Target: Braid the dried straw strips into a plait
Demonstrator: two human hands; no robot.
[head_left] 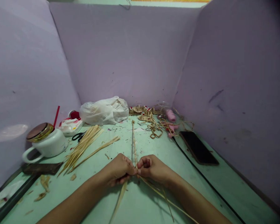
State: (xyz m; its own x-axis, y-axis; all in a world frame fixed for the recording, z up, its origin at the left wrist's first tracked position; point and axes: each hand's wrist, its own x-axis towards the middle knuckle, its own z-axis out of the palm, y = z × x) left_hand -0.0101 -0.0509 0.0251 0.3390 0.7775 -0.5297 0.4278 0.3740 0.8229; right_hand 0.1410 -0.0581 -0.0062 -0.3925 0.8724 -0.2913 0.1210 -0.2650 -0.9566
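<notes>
Both hands meet at the lower end of a thin straw braid (134, 144), which runs straight away from me across the pale green table (151, 199). My left hand (121, 169) is closed in a pinch on the braid from the left. From the other side my right hand (151, 168) pinches it too, thumb and forefinger almost touching the left ones. Loose straw strands (155, 188) trail from between the fingers toward me and to the right, and a wider strip (119, 199) hangs below the left hand. The fingertips cover the exact crossing of the strands.
Left lie a bundle of straw strips (86, 144), black-handled scissors (78, 136), a white mug (50, 143) with a gold-rimmed lid and a dark-headed tool (42, 168). A plastic bag (105, 111), woven straw pieces (149, 116) and pink thread (170, 115) sit behind. A phone (198, 147) and black cable (207, 180) lie right.
</notes>
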